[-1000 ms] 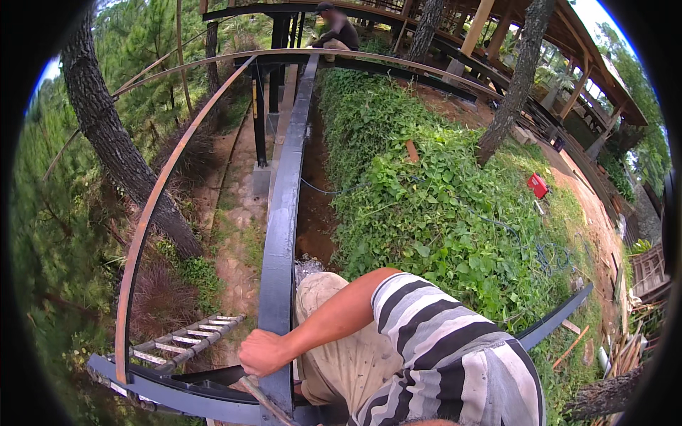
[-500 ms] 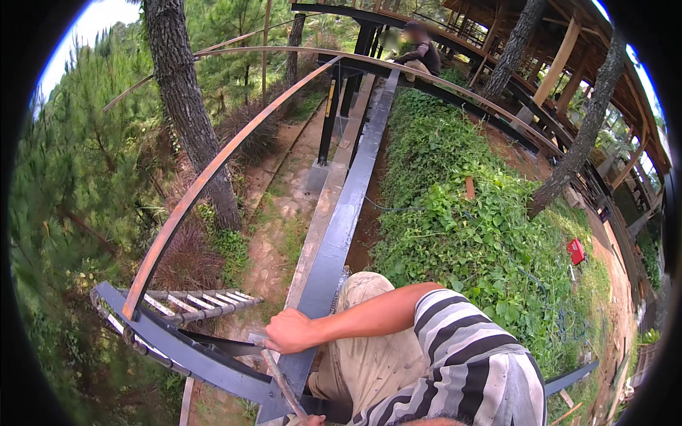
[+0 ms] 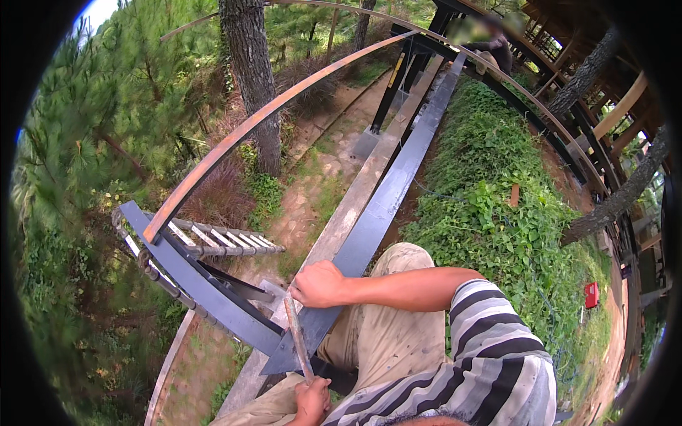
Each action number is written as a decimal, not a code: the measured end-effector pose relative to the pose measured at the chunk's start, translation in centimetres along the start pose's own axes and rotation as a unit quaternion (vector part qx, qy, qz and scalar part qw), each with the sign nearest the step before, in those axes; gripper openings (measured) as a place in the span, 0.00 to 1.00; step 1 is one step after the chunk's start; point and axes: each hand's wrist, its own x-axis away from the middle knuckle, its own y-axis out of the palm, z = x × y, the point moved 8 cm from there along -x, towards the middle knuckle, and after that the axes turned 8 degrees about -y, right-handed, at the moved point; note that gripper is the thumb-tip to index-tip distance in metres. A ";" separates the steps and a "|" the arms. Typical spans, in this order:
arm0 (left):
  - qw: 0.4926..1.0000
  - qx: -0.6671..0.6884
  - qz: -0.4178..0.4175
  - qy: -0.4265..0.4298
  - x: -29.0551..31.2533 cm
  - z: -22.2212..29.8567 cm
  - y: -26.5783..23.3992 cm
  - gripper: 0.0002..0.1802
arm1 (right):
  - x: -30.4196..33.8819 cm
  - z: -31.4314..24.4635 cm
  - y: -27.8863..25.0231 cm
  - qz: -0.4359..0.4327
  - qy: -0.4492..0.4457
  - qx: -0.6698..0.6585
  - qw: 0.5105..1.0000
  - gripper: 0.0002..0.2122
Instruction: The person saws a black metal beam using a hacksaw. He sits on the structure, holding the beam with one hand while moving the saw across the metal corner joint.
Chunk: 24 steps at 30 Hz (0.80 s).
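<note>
Brownish rod (image 3: 299, 341), just one — left grip (image 3: 311, 399) around it, right grip (image 3: 320, 284) nearby.

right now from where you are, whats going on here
A person in a black, grey and white striped shirt is at the near end of a long, dark-grey metal beam, with the left hand in a grip around a slim, brownish rod. The closed right hand is by the rod's upper end; whether it holds anything is hidden. A second person is near the beam's far end.
</note>
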 end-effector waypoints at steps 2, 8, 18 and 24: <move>1.000 0.003 -0.001 -0.002 0.2 0.0 0.3 0.20 | -0.1 0.1 0.2 -0.005 -0.003 0.001 1.000 0.23; 1.000 0.012 -0.003 -0.014 0.0 -0.2 0.4 0.20 | -0.3 -0.1 -0.1 -0.025 0.009 -0.006 1.000 0.21; 1.000 0.021 -0.018 -0.014 0.2 0.0 0.8 0.20 | -0.7 -0.1 0.7 0.003 -0.027 -0.024 0.999 0.15; 0.999 0.036 -0.019 -0.018 0.3 -0.2 0.9 0.20 | 0.0 -1.3 0.0 0.100 -0.096 -0.057 0.989 0.14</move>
